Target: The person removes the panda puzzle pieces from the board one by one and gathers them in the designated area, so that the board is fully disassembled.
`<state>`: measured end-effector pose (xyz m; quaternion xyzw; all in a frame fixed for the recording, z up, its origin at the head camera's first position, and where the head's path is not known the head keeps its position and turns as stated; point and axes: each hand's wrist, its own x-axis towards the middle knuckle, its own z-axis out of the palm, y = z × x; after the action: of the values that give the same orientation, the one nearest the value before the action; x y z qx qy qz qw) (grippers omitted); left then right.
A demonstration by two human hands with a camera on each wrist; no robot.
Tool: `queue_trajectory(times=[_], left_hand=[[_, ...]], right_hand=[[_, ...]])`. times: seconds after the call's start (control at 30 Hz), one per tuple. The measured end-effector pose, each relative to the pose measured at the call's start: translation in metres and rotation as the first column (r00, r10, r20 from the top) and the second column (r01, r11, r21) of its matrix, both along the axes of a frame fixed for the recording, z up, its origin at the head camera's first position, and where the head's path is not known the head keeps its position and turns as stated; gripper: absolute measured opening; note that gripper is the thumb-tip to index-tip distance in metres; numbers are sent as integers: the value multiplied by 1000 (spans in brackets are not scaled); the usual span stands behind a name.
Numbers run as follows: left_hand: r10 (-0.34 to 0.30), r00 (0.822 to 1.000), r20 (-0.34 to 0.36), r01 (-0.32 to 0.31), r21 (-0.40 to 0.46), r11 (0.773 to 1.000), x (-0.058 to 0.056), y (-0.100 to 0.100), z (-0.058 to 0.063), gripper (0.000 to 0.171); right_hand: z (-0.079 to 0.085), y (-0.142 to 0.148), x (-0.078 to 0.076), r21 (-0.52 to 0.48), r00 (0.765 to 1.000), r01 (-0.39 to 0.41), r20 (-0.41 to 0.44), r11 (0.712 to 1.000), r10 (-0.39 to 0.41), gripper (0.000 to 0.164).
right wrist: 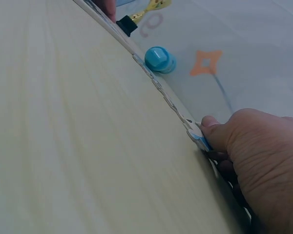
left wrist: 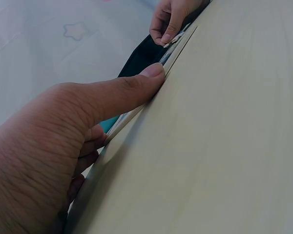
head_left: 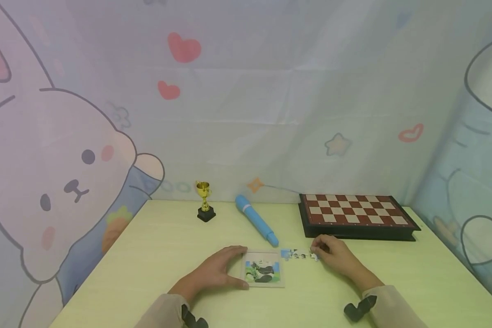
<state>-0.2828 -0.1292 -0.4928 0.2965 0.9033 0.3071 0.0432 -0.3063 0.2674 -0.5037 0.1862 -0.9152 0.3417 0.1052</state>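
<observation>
A square jigsaw puzzle tray (head_left: 263, 286) with a light frame lies on the table, its lower part filled with a panda picture. My left hand (head_left: 217, 269) holds the tray's left side, fingers at the far corner and thumb at the near one. Right of the tray lies a joined row of puzzle pieces (head_left: 297, 254). At the row's right end my right hand (head_left: 337, 258) pinches a puzzle piece (head_left: 314, 257) between thumb and fingers. In the right wrist view that piece (right wrist: 201, 140) touches or nearly touches the row; the curled fingertips are partly hidden.
A blue pen-shaped toy (head_left: 257, 220) lies behind the tray. A small gold trophy (head_left: 205, 202) on a black base stands at the back left. At the back right, a chessboard box (head_left: 358, 216) sits just beyond my right hand. A printed cloth (head_left: 246, 114) hangs behind the table.
</observation>
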Motion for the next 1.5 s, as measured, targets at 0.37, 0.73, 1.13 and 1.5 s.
queue_trajectory(times=[0.37, 0.73, 1.13, 1.5], left_hand=[[-9, 1000, -12, 9, -4, 1000, 0, 0, 0, 102], [-14, 1000, -15, 14, 6, 1000, -2, 0, -1, 101], [-2, 1000, -5, 1, -8, 1000, -1, 0, 1, 102], [6, 1000, -3, -6, -12, 1000, -1, 1, 0, 101]], right_hand=[[-2, 1, -1, 11, 1000, -15, 0, 1000, 15, 6], [0, 0, 1, 10, 1000, -22, -14, 1000, 22, 5], [1, -1, 2, 18, 1000, -21, -2, 1000, 21, 5], [0, 0, 2, 12, 999, -43, -32, 999, 44, 5]])
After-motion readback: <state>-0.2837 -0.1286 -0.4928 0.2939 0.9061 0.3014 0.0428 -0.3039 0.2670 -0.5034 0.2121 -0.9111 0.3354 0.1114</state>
